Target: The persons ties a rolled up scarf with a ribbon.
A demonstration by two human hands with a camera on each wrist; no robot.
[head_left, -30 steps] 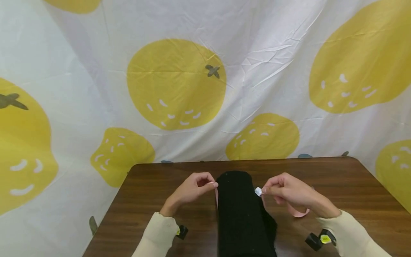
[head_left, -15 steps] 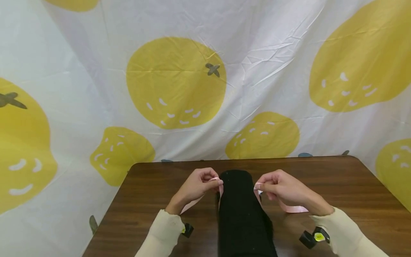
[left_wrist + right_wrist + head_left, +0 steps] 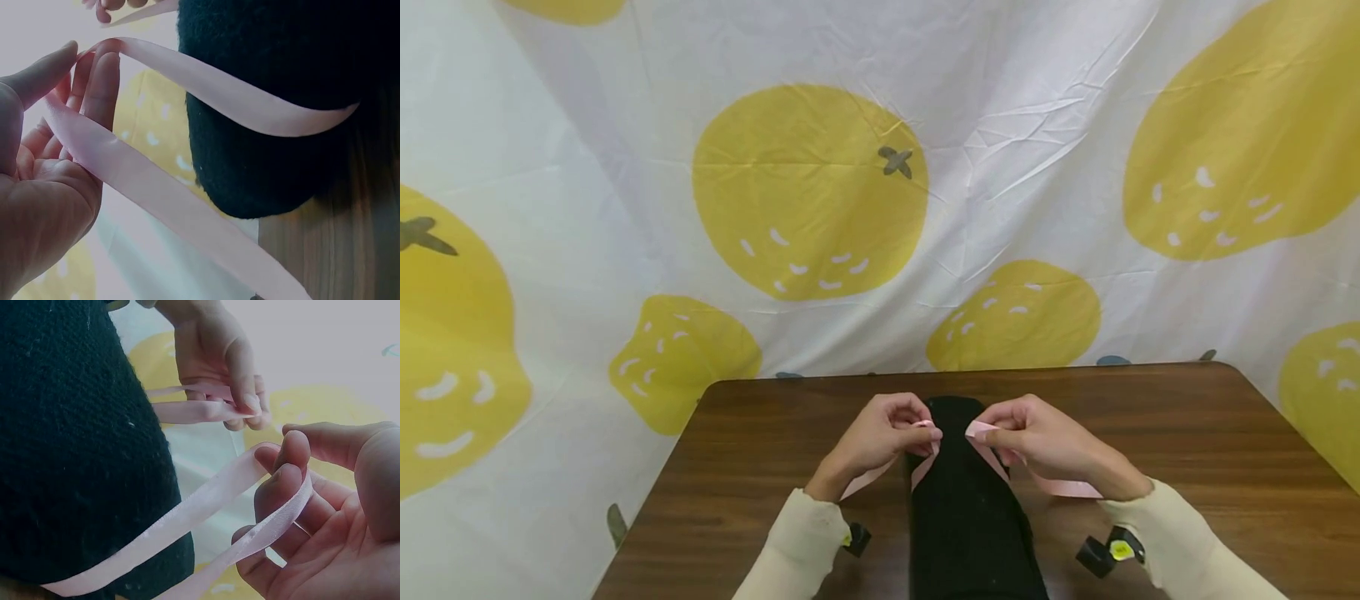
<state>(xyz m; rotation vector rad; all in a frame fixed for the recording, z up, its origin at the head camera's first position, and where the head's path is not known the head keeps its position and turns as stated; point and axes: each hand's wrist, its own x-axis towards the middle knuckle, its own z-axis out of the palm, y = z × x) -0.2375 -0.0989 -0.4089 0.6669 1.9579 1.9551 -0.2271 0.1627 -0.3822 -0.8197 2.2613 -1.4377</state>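
Observation:
A rolled-up black knitted cloth (image 3: 962, 517) lies lengthwise on the table. A pink satin ribbon (image 3: 206, 94) passes round it near the far end; its underside run is hidden. My left hand (image 3: 883, 437) pinches one strand between thumb and fingers, above the roll's left side. With thumb and fingertips my right hand (image 3: 1037, 437) pinches the other strand above the right side. Each ribbon strand (image 3: 181, 519) rises from the roll to a hand and its loose tail hangs down outside. Between the two hands a gap stays, and the strands do not cross.
The brown wooden table (image 3: 775, 467) extends to both sides of the roll. Behind its far edge hangs a white cloth backdrop (image 3: 820, 200) with yellow fruit prints. Small black devices (image 3: 1096, 557) are on both wrists.
Both hands have moved inward over the roll, drawing the strands closer together. The ribbon tails now show outside both hands. A small white piece beside the right hand no longer shows.

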